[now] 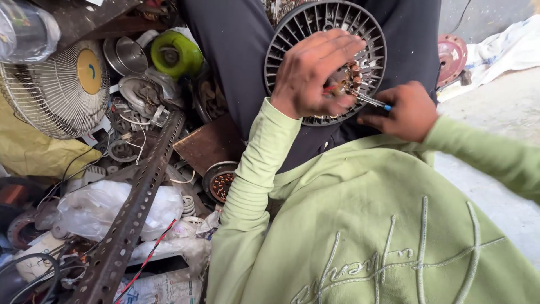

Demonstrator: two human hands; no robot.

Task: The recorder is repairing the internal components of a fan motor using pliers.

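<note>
Round slotted motor housing (325, 34) (copper windings inside), left hand (312, 73) grip spread, right hand (408, 111) pinching screwdriver (372, 101).

Left side packed: white fan guard (59, 90), green motor housing (174, 53), metal bowls (126, 54), loose wires, stator (220, 184), white plastic bag (109, 208) crowd floor edge to edge. Perforated angle iron (132, 211) slants across heap, barring low passage. Brown board (211, 143) leans just beside dark trouser leg. Centre taken by round vented motor casing (325, 59) on lap; left hand (312, 73) covers its hub, right hand (408, 111) close beside rim. Open room only right: bare concrete floor (495, 141), with red disc (451, 56) and white sheet (506, 48) at far edge.
</note>
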